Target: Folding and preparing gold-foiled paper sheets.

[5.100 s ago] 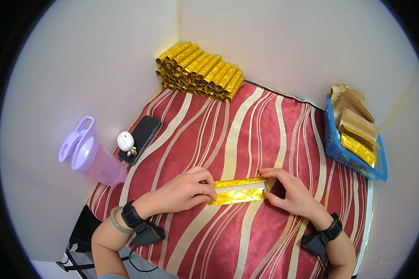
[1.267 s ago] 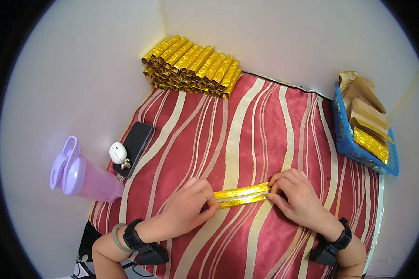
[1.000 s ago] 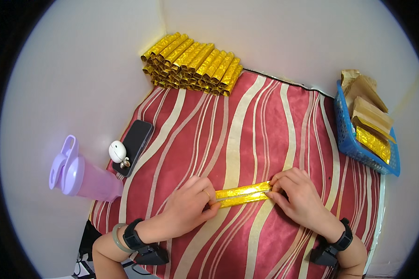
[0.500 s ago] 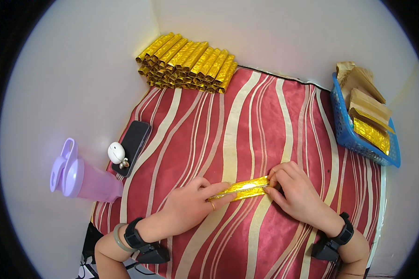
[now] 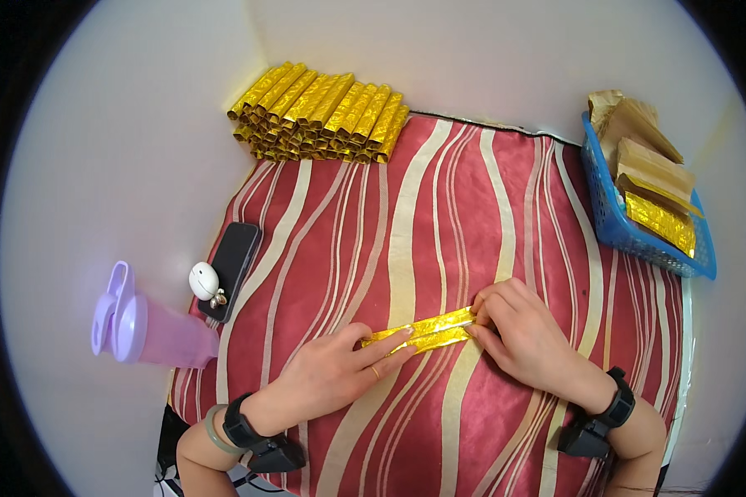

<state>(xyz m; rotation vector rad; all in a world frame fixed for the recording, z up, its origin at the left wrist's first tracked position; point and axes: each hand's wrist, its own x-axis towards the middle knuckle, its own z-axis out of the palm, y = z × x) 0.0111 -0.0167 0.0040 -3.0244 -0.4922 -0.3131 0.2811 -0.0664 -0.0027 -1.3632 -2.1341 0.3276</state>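
A narrow folded strip of gold foil paper [image 5: 431, 333] lies on the cloth in front of me, with a lengthwise seam between its two long halves. My left hand [image 5: 344, 364] holds the strip's left end, its fingers laid over the foil and pressing on it. At the other end my right hand [image 5: 518, 331] pinches the strip between thumb and fingers. Part of each end is hidden under the fingers. Toward the far left stands a stacked pile of gold foil paper tubes [image 5: 315, 108], several layers high, their hollow ends facing me.
A red cloth with cream wavy stripes [image 5: 406, 248] covers the table. On the left are a purple shaker bottle [image 5: 170, 331] and a black phone [image 5: 239, 253] with a white earbud case [image 5: 204, 280] on it. A blue basket [image 5: 609, 224] at the right holds brown and gold papers.
The strip's halves now stand farther apart near the right end. My left fingers have spread a little over the foil. The whole view has shifted slightly.
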